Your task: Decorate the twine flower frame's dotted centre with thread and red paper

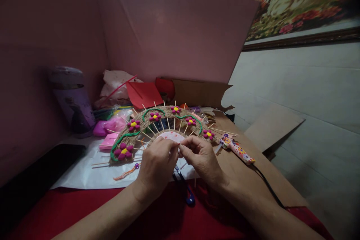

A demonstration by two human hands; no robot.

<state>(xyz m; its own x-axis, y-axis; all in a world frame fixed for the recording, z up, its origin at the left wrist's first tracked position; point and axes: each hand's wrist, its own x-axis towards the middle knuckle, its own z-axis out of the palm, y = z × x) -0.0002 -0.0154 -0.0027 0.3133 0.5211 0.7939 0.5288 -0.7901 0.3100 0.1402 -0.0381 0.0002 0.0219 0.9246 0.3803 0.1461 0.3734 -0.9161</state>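
Before the flowered twine arch (168, 112), the left hand (156, 162) and right hand (201, 158) meet, fingertips pinched closed on a tiny item (179, 144), too small to identify.

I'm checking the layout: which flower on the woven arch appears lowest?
The leftmost flower, at the left end of the woven arch; the other five all appear higher along its curve.

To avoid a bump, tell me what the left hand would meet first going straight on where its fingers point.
Most likely the right hand, close in front of the left hand; whether the two already touch is unclear from this view.
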